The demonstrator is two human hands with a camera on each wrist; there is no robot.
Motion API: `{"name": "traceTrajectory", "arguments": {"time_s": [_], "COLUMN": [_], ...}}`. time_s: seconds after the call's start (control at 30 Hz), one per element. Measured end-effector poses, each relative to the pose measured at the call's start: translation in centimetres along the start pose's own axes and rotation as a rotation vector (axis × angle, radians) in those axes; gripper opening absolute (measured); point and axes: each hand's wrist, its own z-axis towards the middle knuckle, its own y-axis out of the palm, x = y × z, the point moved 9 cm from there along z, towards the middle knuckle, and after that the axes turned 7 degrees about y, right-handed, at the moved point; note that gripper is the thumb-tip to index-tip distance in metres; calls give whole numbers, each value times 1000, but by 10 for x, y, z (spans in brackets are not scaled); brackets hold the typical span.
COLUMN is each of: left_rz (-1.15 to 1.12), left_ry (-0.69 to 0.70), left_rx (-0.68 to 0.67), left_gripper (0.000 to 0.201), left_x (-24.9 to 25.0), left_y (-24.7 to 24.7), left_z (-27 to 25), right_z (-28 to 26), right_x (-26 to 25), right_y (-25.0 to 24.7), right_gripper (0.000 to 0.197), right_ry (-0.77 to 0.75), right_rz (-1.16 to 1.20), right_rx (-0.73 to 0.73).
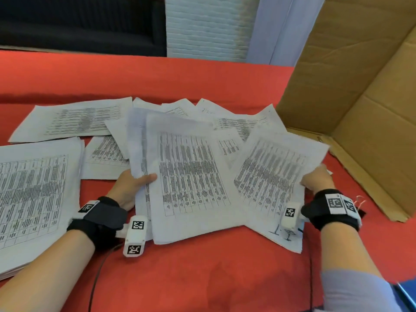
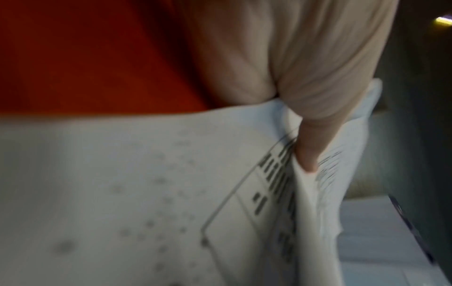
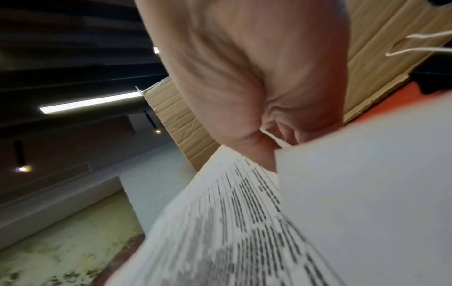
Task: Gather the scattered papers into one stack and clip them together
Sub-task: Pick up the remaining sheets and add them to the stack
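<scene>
I am sitting at a desk (image 1: pixel 202 77) that is wearing a red cloth. Beyond its far edge a dark sofa (image 1: pixel 78 23) is standing against the left, and a white-painted brick wall (image 1: pixel 209 25) is rising beside it, with a pale lilac curtain (image 1: pixel 276 30) hanging just to its right. An opened cardboard box (image 1: pixel 351 82) is leaning up at my right. Overhead, a long strip light (image 3: pixel 90 103) is glowing on a dark ceiling (image 3: pixel 68 48), with small round spotlights (image 3: pixel 23 169) shining nearby.
</scene>
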Motion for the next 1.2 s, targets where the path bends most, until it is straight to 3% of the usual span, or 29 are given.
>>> {"name": "traceTrajectory", "arguments": {"time_s": [0.07, 0.2, 0.23, 0.3, 0.37, 0.43, 0.5, 0.53, 0.63, 0.77, 0.83, 0.93, 1.0, 1.1, 1.2], "left_rz": [-81, -271, -323, -399, -450, -434, -339, -282, -135, 167, 276, 327, 243, 32, -58], "left_ry": [52, 39, 24, -10, -7, 30, 86, 113, 143, 182, 178, 142, 129, 88, 85], "left_rx": [97, 159, 149, 129, 111, 95, 98, 101, 118, 182, 194, 205, 204, 143, 142], "left_gripper": [22, 24, 31, 38, 36, 33, 29, 30, 27, 23, 24, 27, 32, 42, 41], "left_x": [3, 0, -1, -4, -4, -1, 5, 8, 9, 12, 14, 16, 18, 13, 10], "left_y": [-13, -22, -22, -20, -18, -16, -14, -14, -15, -13, -10, -10, -11, -6, -8], "left_z": [0, 1, 2, 3, 3, 3, 0, -1, -2, -2, -1, 1, 0, 1, 2], "right_z": [13, 64, 47, 22, 3, -7, -37, -50, -70, -58, -59, -74, -92, -112, -129], "right_x": [12, 35, 25, 14, 1, -24, -52, -65, -98, -126, -147, -176, -189, -196, -203], "right_y": [2, 28, 26, 22, 12, 0, -26, -45, -91, -99, -82, -37, -3, 49, 96], "right_gripper": [66, 132, 136, 122, 92, 47, 15, 15, 42, 28, 15, 12, 17, 44, 31], "right_ry": [65, 139, 135, 159, 103, -136, -373, -464, -578, -520, -541, -624, -690, -735, -733], "right_rz": [86, 177, 226, 302, 349, 452, 560, 621, 781, 899, 856, 652, 489, 291, 148], "right_rx": [17, -116, -143, -128, -80, -61, -14, 37, 100, 12, -86, -214, -246, -290, -327]}}
